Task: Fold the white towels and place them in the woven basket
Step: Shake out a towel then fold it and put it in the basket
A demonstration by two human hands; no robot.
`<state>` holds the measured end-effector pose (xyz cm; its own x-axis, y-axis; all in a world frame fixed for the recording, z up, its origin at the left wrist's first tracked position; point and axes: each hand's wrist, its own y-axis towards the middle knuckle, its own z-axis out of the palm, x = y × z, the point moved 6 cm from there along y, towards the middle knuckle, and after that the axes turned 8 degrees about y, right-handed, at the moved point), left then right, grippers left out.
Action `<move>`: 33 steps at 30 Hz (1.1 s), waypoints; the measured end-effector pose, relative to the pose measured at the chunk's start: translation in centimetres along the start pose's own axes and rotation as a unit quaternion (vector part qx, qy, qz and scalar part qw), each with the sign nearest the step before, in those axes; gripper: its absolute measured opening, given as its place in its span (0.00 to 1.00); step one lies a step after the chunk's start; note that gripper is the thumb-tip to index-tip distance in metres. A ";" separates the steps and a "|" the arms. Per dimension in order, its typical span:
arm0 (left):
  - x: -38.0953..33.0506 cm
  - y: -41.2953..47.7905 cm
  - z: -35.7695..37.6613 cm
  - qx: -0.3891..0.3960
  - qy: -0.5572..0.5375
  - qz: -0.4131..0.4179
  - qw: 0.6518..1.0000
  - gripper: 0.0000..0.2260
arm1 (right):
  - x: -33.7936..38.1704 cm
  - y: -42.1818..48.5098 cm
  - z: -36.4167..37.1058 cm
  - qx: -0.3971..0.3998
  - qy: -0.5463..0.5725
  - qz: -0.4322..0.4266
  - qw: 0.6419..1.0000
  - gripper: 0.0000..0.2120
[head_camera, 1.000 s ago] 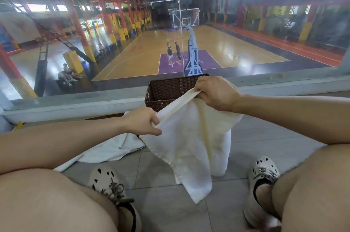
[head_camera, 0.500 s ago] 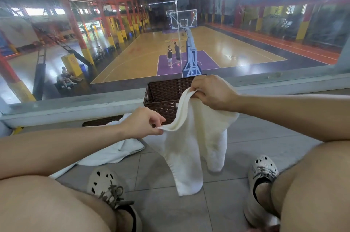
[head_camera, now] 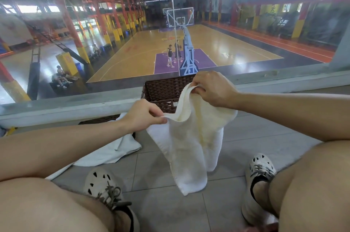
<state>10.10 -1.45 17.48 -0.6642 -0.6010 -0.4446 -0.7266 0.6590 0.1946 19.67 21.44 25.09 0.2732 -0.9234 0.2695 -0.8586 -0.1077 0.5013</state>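
A white towel (head_camera: 191,148) hangs in the air between my knees, its top edge sagging between my hands. My left hand (head_camera: 143,116) pinches the towel's near upper corner. My right hand (head_camera: 212,89) grips the far upper corner, higher and farther away. Behind the towel stands the dark brown woven basket (head_camera: 162,89) against the window ledge, its right part hidden by the towel and my right hand. Another white towel (head_camera: 111,150) lies crumpled on the grey tiles at the left, partly under my left forearm.
My two feet in white shoes (head_camera: 106,188) rest on the tiled floor, with my bare knees at the frame's bottom corners. A grey window ledge (head_camera: 75,106) and glass pane close the space ahead, with a basketball court far below. A flat dark woven piece (head_camera: 98,120) lies left of the basket.
The towel's top edge has gone from taut to slack and folded inward. My left hand has moved slightly toward the right hand, and the hanging cloth has narrowed.
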 end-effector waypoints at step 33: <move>4.0 2.2 -9.8 -0.098 0.237 -0.017 0.967 0.14 | -14.4 -2.3 2.8 0.055 0.012 0.228 0.972 0.06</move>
<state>4.12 -6.81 24.70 -0.6124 -0.7905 -0.0129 -0.7374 0.5652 0.3697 16.51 33.97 17.79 -0.1385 -0.8756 0.4627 -0.9336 0.2714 0.2342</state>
